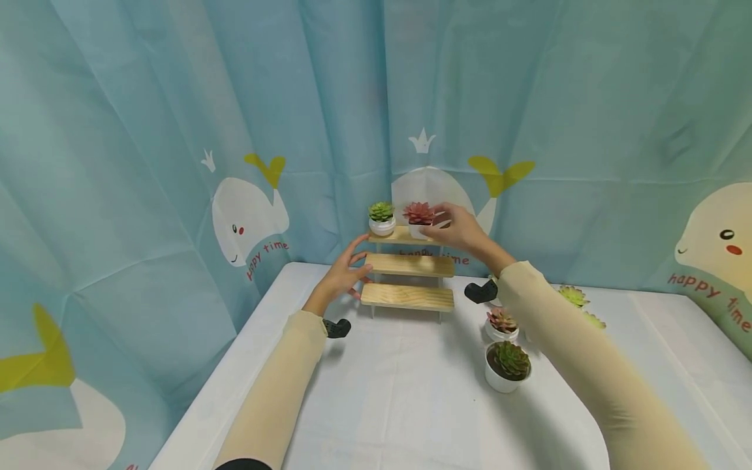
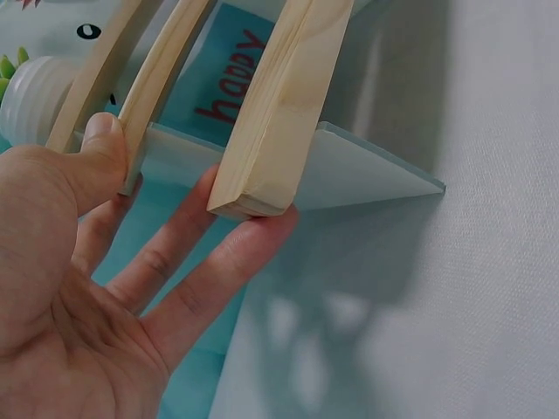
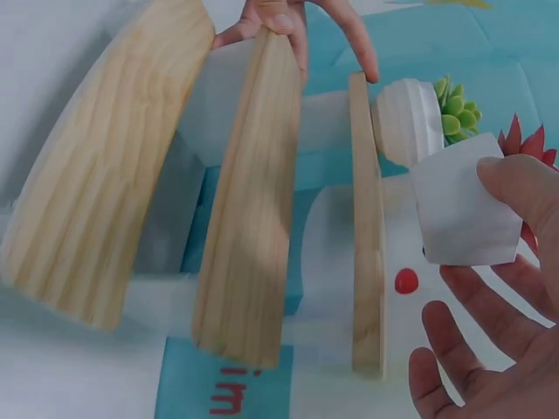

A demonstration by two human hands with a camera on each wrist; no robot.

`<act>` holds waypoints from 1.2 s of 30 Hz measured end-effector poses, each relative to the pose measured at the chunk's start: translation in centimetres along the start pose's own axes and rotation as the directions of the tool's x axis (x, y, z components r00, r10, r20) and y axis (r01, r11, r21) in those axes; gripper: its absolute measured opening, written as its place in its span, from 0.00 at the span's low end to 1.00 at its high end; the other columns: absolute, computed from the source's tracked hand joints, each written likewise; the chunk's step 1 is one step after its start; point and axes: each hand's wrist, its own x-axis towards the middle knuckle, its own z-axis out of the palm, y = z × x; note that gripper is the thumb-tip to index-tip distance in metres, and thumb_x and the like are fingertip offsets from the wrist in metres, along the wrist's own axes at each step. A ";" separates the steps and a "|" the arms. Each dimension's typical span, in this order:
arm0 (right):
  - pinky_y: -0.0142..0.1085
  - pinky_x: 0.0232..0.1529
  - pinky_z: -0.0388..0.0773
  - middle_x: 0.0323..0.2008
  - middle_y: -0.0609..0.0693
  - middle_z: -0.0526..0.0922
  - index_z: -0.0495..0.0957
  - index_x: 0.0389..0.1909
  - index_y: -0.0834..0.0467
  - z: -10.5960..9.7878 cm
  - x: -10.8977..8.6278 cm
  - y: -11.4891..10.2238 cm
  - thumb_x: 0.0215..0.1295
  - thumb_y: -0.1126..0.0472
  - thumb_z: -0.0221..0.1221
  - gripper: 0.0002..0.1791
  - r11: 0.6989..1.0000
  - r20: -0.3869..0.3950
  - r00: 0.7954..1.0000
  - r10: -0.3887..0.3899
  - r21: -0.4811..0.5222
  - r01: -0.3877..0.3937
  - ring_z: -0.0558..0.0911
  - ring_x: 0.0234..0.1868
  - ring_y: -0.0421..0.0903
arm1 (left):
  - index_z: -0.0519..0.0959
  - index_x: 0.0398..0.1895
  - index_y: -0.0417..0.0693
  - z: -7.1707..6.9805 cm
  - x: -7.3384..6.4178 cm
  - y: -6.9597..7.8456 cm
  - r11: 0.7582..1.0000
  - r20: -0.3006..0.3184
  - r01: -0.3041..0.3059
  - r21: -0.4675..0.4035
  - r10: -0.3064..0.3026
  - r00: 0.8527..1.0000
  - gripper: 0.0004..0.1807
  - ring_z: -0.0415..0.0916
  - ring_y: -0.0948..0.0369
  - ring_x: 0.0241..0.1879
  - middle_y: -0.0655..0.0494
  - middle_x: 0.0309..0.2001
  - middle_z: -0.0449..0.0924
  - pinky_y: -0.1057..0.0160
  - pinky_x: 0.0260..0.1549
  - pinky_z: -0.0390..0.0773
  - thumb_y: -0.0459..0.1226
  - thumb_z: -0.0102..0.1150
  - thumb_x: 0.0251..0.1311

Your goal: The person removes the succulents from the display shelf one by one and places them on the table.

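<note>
A three-step wooden display stand (image 1: 408, 297) with pale wood planks and clear side panels stands on the white table. My left hand (image 1: 339, 275) holds its left side, thumb on the middle plank's end and fingers spread along the other planks. My right hand (image 1: 461, 228) pinches the white pot of a red succulent (image 1: 418, 214) over the top plank. In the right wrist view, a narrow gap shows between this white pot (image 3: 463, 205) and the top plank (image 3: 367, 236). A green succulent (image 1: 382, 219) in a ribbed white pot sits at the top plank's left end.
On the table right of the stand are a dark green potted succulent (image 1: 508, 365), a pinkish one (image 1: 502, 323) and light green ones (image 1: 572, 297), partly hidden by my right sleeve. A blue curtain (image 1: 341, 98) with whale prints hangs close behind the stand.
</note>
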 end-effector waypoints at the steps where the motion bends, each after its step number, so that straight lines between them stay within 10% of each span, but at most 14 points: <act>1: 0.54 0.56 0.80 0.59 0.63 0.80 0.70 0.68 0.62 -0.1 -0.2 0.2 0.70 0.49 0.67 0.33 1.000 0.002 1.000 -0.006 -0.005 0.006 0.79 0.60 0.59 | 0.50 0.81 0.81 0.0 0.0 0.0 1.000 0.002 -0.002 -0.006 0.002 1.000 0.41 0.83 0.41 0.50 0.42 0.81 0.50 0.32 0.27 0.83 0.40 0.58 0.75; 6: 0.55 0.57 0.80 0.60 0.63 0.79 0.70 0.68 0.62 -0.9 -1.4 0.7 0.70 0.49 0.66 0.33 0.999 0.013 1.000 -0.029 -0.033 0.029 0.80 0.59 0.60 | 0.49 0.81 0.81 0.0 0.0 0.1 1.000 0.008 -0.006 -0.009 0.006 1.000 0.41 0.77 0.36 0.59 0.41 0.81 0.49 0.36 0.25 0.84 0.41 0.58 0.75; 36: 0.51 0.54 0.80 0.62 0.60 0.77 0.69 0.70 0.61 -5.6 -13.8 3.2 0.70 0.52 0.68 0.33 0.999 0.053 0.998 -0.027 -0.039 0.030 0.79 0.59 0.58 | 0.51 0.78 0.88 0.1 0.2 -0.2 1.000 -0.015 0.015 0.007 -0.015 1.000 0.40 0.85 0.48 0.43 0.44 0.81 0.51 0.33 0.27 0.83 0.38 0.56 0.76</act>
